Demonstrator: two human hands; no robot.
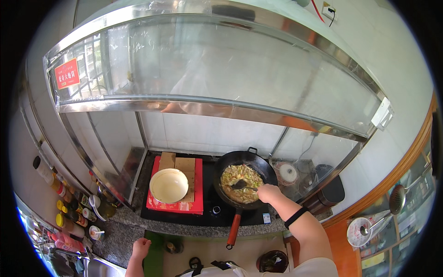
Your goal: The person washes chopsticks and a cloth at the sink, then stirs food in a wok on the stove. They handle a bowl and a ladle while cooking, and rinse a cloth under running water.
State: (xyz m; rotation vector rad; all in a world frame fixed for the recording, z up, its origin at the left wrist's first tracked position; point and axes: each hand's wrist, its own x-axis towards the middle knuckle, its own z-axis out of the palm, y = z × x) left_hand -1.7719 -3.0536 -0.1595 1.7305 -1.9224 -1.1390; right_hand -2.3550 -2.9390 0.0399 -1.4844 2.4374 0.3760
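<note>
My right hand (268, 194) grips the handle of a dark-headed cooking utensil (239, 184), a ladle or turner, its head down in the food. Chopped, pale green and whitish food in brownish liquid (242, 173) covers the bottom of a black wok (268, 169). The wok sits on a black cooktop (254, 217), its reddish wooden handle (234, 226) towards me. Over the granite counter's front edge, my left hand (141, 247) is loosely curled, with nothing visible in it. To the wok's left, a cream-coloured bowl or pot (169, 186) rests on cardboard over a red box (150, 204).
A metal-framed clear screen (214, 107) encloses the stove. Bottles and jars (69, 214) crowd the left counter near a steel sink (102, 268). A skimmer (397, 199) and a plate with a spoon (358, 233) are at right. Below stands a dark bin (272, 261).
</note>
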